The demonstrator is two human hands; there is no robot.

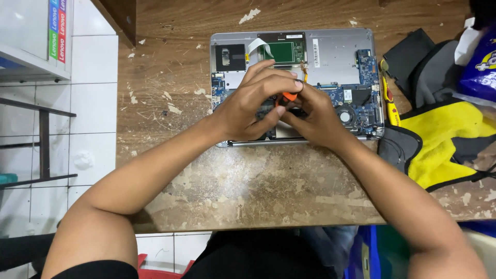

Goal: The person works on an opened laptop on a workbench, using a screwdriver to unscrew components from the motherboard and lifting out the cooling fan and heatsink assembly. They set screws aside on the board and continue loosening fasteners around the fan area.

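The opened silver laptop (336, 51), its bottom cover off, lies on the worn, paint-flecked wooden table (248, 191) with its hinge edge toward the person; inside show a blue circuit board, a round fan at the right, a green card near the top and a flat white ribbon cable. The left hand (256, 103) and right hand (315, 116) meet over the middle of the board, fingers curled together around a small orange tool (289, 96) (only a sliver of it shows between the fingertips, so its shape cannot be made out). Both hands appear closed on it, though which hand bears the grip I cannot tell. The hands hide the centre of the board. At the right lies a yellow and grey cloth (444, 142), cut off by the edge, and a yellow-handled tool (390, 103) rests just beside the laptop. White floor tiles (93, 103) show at the left.
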